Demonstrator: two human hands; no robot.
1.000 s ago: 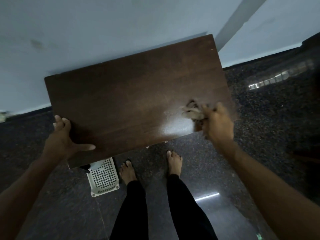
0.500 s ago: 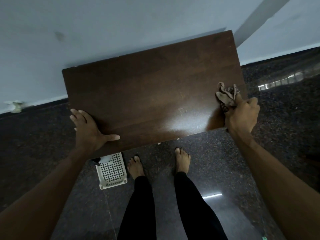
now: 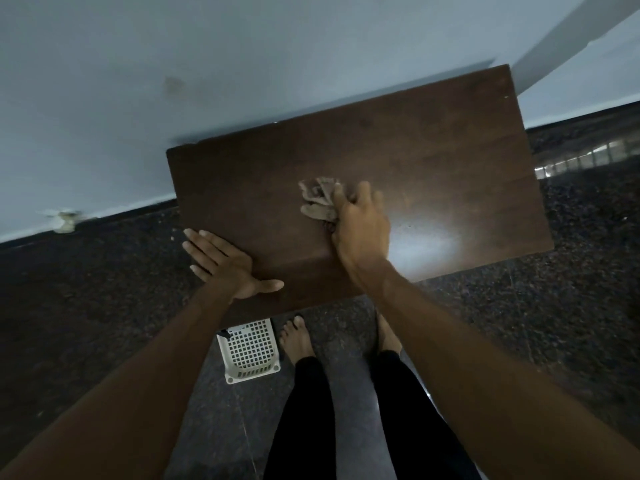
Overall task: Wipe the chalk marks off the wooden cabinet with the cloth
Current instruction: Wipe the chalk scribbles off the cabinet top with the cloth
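A pale bluish wall (image 3: 242,64) runs behind a dark speckled floor (image 3: 86,289), with a chipped patch (image 3: 64,220) low on the wall at the far left. The wooden cabinet (image 3: 450,143) stands against that wall, and its dark brown top fills the middle of the view. At its near left corner the left hand (image 3: 225,268) lies flat, fingers straight and spread over the edge, thumb pointing along the front; it holds nothing. Below it, on the floor under the cabinet's front edge, sits a white lattice basket (image 3: 251,351), with the person's bare feet (image 3: 298,337) just to its right. Further right, near the middle of the top, the crumpled beige cloth (image 3: 317,199) touches the wood, bunched in the right hand (image 3: 362,226), whose fingers curl over it and press it down. Right of that hand a bright glare (image 3: 426,244) shines on the wood near the front edge.
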